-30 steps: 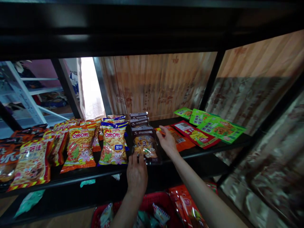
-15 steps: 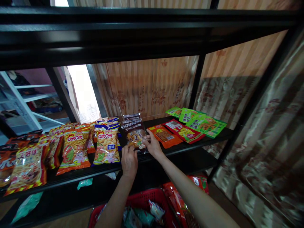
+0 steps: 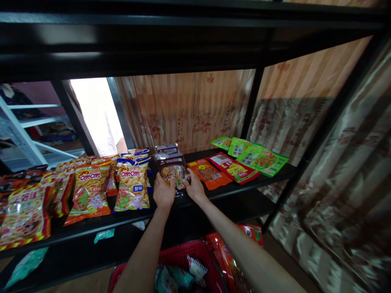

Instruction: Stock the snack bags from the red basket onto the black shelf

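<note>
A dark brown snack bag [image 3: 171,164] with a checkered top stands on the black shelf, in front of similar bags. My left hand [image 3: 164,192] grips its lower left side, thumb on the front. On its lower right side, my right hand [image 3: 194,186] holds the same bag, thumb also on the front. Just right of it lies an orange packet [image 3: 208,174], with a red packet [image 3: 233,167] beyond. Blue-topped yellow bags [image 3: 133,185] stand to the left of my left hand.
Green packets [image 3: 262,159] overlap at the shelf's right end. Orange and yellow snack bags [image 3: 88,191] fill the left. Below my forearms is a red basket [image 3: 183,250] with small packs, beside red packages [image 3: 221,254]. A black upper shelf [image 3: 152,44] crosses overhead.
My left hand has moved up along the bag's left side, and the bag's front now shows more upright and fully. The view has shifted slightly.
</note>
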